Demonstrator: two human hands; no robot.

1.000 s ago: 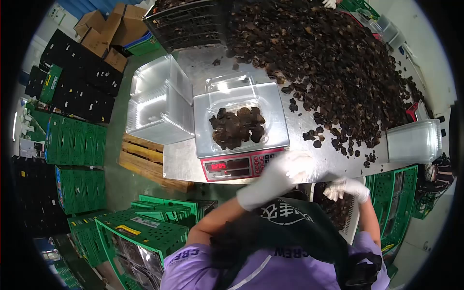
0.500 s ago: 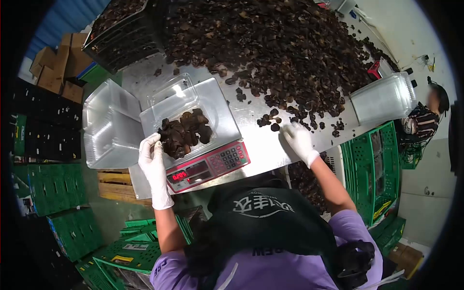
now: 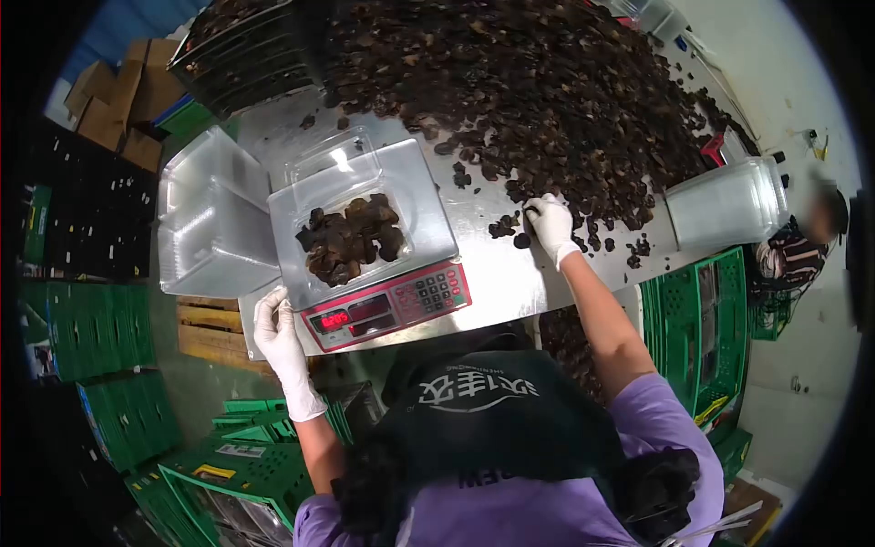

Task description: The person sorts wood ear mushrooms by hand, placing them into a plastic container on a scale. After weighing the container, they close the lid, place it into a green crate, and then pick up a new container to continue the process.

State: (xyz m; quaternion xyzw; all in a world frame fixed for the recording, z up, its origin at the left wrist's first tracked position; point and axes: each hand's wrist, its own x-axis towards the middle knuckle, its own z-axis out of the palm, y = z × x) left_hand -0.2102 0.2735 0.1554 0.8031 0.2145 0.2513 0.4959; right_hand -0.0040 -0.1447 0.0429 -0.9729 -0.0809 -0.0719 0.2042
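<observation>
My gloved right hand is at the near edge of a big heap of dark brown wood ear mushrooms, its fingers curled down and closed around a dark piece. A few loose mushroom pieces lie just left of it. My gloved left hand is by the left front corner of the red scale, fingers loosely bent and apart, with nothing visible in them. On the scale's metal plate sits a clear plastic box, lid side raised, with mushrooms inside. The red display appears to read 0.205.
Stacked clear boxes stand left of the scale, and more clear containers at the right. A black crate is at the back left. Green crates flank the metal table. Another person is at far right.
My left hand has moved from the mushrooms in the box down to the scale's front corner. My right hand has shifted up to the heap's edge, its fingers now curled in.
</observation>
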